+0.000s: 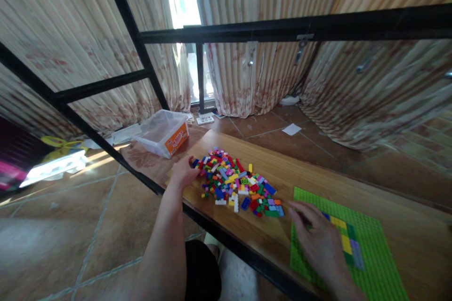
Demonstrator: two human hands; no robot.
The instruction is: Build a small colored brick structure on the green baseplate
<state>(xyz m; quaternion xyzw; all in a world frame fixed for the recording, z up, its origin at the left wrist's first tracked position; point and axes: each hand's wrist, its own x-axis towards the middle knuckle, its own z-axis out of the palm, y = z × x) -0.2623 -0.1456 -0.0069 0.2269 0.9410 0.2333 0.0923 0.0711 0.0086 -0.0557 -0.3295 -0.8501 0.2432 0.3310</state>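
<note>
Head view, with clock directions taken from the middle of the brick pile: at ten o'clock, on the floor beyond the table's end, sits a clear plastic bin with an orange label (160, 127). The bare left hand (184, 172) is at nine o'clock, its fingertips at the pile's edge, right by a small dark blue plastic brick (195, 163). Whether the fingers are closed on that brick or only beside it, I cannot tell.

The loose pile of multicoloured plastic bricks (231, 178) spreads over the light brown wooden table (275, 160), between the two hands. Red, white, yellow, blue, green, orange, pink and purple pieces lie jumbled, its lower right end reaching towards the right hand. Beyond the table, at two o'clock, a white sheet of paper (291, 129) lies on the brown tiled floor (261, 127).

At four o'clock the bare right hand (319, 242) is over the near left part of a square green studded baseplate (376, 254), fingers curled, fingertips pointing back to the pile. Whether thumb and finger meet or pinch a piece cannot be told. Just to its right, partly covered by it, a flat patch of yellow, blue, green and purple bricks (346, 242) sits on the baseplate.
</note>
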